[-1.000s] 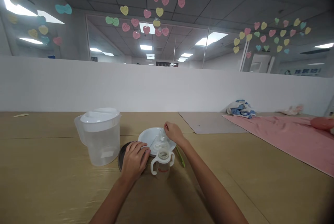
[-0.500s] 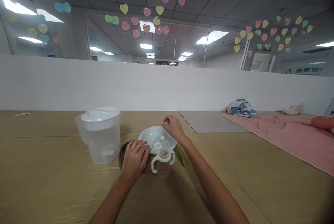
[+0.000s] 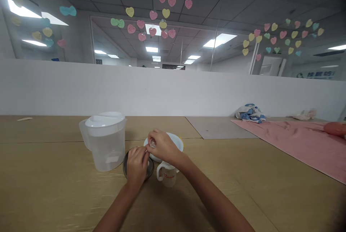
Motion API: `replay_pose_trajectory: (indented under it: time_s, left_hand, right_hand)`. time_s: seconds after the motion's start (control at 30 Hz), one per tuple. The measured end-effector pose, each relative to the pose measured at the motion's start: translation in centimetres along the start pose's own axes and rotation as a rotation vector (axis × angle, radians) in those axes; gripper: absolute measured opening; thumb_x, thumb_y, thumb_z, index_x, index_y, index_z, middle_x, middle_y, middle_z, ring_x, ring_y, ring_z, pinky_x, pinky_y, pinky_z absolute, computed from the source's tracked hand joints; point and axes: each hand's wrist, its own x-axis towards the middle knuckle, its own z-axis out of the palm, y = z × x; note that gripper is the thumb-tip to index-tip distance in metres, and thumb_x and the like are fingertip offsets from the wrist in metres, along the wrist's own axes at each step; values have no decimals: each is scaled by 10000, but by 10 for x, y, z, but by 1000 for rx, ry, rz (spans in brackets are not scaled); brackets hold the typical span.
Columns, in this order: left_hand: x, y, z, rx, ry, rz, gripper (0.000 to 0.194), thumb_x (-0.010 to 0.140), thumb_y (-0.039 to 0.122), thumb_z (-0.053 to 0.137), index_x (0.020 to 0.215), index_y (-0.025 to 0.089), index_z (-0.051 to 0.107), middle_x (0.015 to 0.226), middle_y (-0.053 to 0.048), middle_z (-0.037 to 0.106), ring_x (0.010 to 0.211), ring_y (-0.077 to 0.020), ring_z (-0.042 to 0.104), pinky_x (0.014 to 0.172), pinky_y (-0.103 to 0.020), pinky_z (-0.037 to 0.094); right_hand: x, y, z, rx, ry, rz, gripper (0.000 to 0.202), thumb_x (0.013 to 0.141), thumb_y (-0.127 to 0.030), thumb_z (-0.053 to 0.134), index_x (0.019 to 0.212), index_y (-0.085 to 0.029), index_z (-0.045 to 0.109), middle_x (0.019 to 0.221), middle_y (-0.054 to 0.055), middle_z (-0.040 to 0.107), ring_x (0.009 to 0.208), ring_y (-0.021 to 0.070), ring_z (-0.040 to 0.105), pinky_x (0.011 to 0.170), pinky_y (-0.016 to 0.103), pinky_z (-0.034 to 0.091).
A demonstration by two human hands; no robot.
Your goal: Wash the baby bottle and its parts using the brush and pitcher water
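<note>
While the right hand (image 3: 165,147) pinches a small clear piece (image 3: 152,143) between its fingers, the left hand (image 3: 137,163) bunches its own just beside it, over a dark round dish (image 3: 125,169); whether they grip anything, I cannot tell. Before the white plate (image 3: 177,141) stands a handled bottle (image 3: 169,178).

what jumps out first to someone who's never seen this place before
Likely first, in the middle, the right hand pinching a small clear piece, its fingers close to those of the left hand. Just below the right wrist stands a white-handled bottle, and off to the left a big translucent lidded pitcher. Up above the white wall, colourful heart-shaped notes catch the eye too.
</note>
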Motion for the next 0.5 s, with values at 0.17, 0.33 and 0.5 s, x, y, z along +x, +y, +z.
replay_pose_trajectory:
  time_s: [0.17, 0.33, 0.5]
  left_hand:
    - [2, -4, -2, -231, 30, -306, 332, 857, 418, 422, 929, 179, 641, 869, -54, 679, 801, -176, 604, 745, -286, 457]
    - [4, -3, -1, -373, 42, -546, 392, 789, 470, 480, 946, 158, 658, 892, -68, 702, 830, -198, 637, 791, -307, 483]
    - [6, -2, -2, -438, 15, -653, 465, 742, 492, 516, 1012, 142, 657, 909, -89, 708, 847, -221, 649, 782, -327, 499]
  right_hand:
    - [1, 10, -33, 87, -4, 107, 268, 861, -404, 448, 952, -175, 556, 929, 36, 591, 813, 127, 530, 681, 233, 373]
    - [-2, 61, -66, -361, -247, 641, 211, 853, -279, 487, 836, -113, 615, 902, 112, 624, 895, 199, 566, 729, 286, 395]
    - [-20, 88, -60, -346, -338, 836, 284, 838, -328, 553, 1016, -109, 579, 988, 80, 598, 858, 172, 584, 738, 336, 485]
